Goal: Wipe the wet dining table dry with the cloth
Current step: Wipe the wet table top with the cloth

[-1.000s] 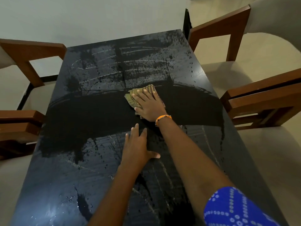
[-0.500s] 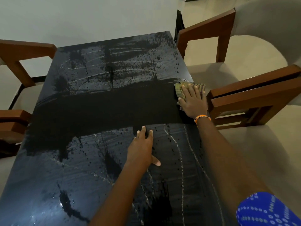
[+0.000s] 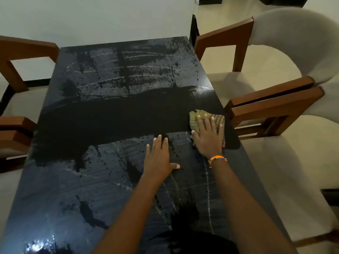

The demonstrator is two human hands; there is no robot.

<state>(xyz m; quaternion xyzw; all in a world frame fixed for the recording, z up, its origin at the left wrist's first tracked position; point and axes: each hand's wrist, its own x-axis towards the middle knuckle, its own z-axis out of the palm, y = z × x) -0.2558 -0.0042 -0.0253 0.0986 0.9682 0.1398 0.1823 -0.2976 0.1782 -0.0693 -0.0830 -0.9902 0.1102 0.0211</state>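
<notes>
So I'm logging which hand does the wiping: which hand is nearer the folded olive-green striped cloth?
Right. The right hand presses flat on the folded olive-green striped cloth; the left hand lies flat on the wet black table beside it, apart from the cloth.

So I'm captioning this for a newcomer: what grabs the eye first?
The matte black wiped band crossing the middle of the glossy, streaked wet table. At its right end, the right hand presses a greenish cloth flat near the table's edge, while the left hand rests open on the wet surface beside it.
</notes>
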